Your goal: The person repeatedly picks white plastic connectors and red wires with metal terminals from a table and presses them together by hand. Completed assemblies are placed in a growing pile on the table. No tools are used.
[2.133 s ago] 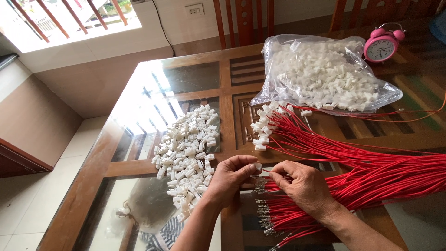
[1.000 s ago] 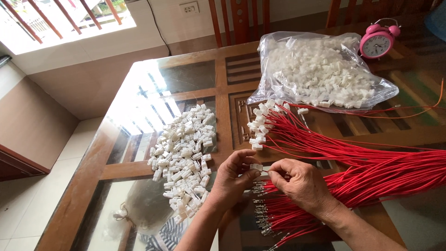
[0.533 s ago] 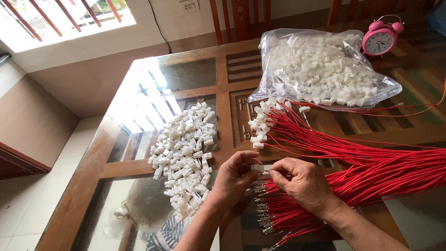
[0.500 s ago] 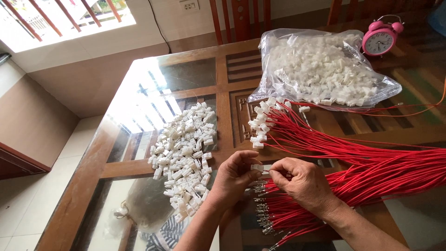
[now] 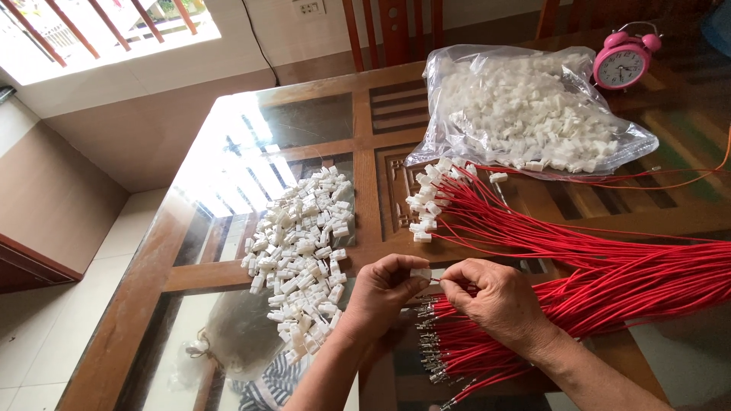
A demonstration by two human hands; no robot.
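Two hands meet low in my view, over the near edge of a glass-topped wooden table [image 5: 320, 122], the biggest thing in sight. On its far side lies a clear plastic bag [image 5: 533, 106] stuffed with white plastic connectors, and beyond that bag, at the right corner, stands a pink alarm clock [image 5: 623, 65]. A thick bundle of red wires [image 5: 609, 274] sweeps in from the right edge. One branch fans up toward the bag and ends in wires already capped with white housings [image 5: 426, 205]. The other branch runs under my right hand [image 5: 495, 301] and ends in bare metal terminals [image 5: 434, 342] just below both hands.

Left of centre, a loose heap of white connectors [image 5: 301, 255] is spread over the glass, its near end just beside my left wrist.

My left hand [image 5: 384, 293] is curled with thumb and fingertips pinched on a single white connector [image 5: 420, 272], which sits at the very top of the gap between the two hands, above the bare terminals. My right hand is closed in a narrow pinch on a thin wire end [image 5: 435, 280], its fingertips close to the connector and pointing at it. I cannot tell whether the wire tip has entered the housing, since the fingers crowd around it.
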